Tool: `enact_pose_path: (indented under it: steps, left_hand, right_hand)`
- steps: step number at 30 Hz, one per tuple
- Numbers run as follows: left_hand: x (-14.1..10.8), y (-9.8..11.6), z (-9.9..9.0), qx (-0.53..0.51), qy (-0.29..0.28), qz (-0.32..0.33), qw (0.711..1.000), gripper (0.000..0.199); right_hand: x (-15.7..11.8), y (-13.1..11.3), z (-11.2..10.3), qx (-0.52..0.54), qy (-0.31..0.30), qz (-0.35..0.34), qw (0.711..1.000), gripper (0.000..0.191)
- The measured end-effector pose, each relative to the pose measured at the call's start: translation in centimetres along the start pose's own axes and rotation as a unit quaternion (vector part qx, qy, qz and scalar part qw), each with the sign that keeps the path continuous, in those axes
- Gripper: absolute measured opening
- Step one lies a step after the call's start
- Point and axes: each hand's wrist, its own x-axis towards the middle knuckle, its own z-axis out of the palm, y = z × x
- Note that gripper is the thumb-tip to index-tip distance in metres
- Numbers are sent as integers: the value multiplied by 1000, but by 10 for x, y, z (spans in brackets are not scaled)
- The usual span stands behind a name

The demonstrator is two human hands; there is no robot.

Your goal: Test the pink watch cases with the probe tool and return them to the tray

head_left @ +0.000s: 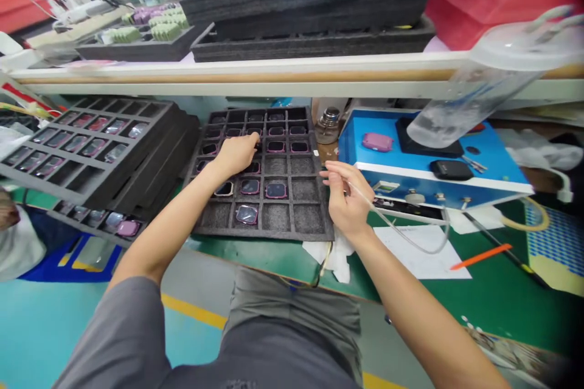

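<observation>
My left hand (236,154) reaches over a black foam tray (306,217) with square compartments. Its fingers are closed and pointed down at a compartment in the upper middle; what they hold, if anything, is hidden. Many compartments hold small dark-screened watch cases with purple rims, such as one watch case (276,190) and another watch case (247,214) near the front. Just right of the tray, my right hand (350,199) is closed around the end of a thin clear tube (401,232). The tip at its fingers is too small to make out.
Left stands a stack of foam trays (68,181) with more watch cases. On the right, a blue machine (490,161) carries a purple case (378,141) and a tilted plastic cup (460,103). Paper (417,255) and an orange stick (481,256) lie before it. A shelf (274,76) crosses above.
</observation>
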Motion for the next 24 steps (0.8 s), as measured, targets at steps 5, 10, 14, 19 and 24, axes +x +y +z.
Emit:
enact_pose_path:
  steps: [5,10,14,19,24]
  left_hand:
    - [15,-5,-19,24,-74,27,997,37]
    - [31,-10,-25,14,-117,63,991,58]
    - [23,-10,-22,11,-125,47,991,48]
    - [-1,-7,-22,12,-102,-5,995,42]
    - [0,12,-33,44,-58,31,997,40]
  right_hand:
    - [-8,-2,2,0,-35,7,999,19]
    - [-11,-9,3,-17,-49,3,999,20]
    - [-11,-10,1,-10,-69,12,997,23]
    - [-11,-8,1,-40,-57,13,998,25]
    - [-3,-11,6,15,-73,3,997,27]
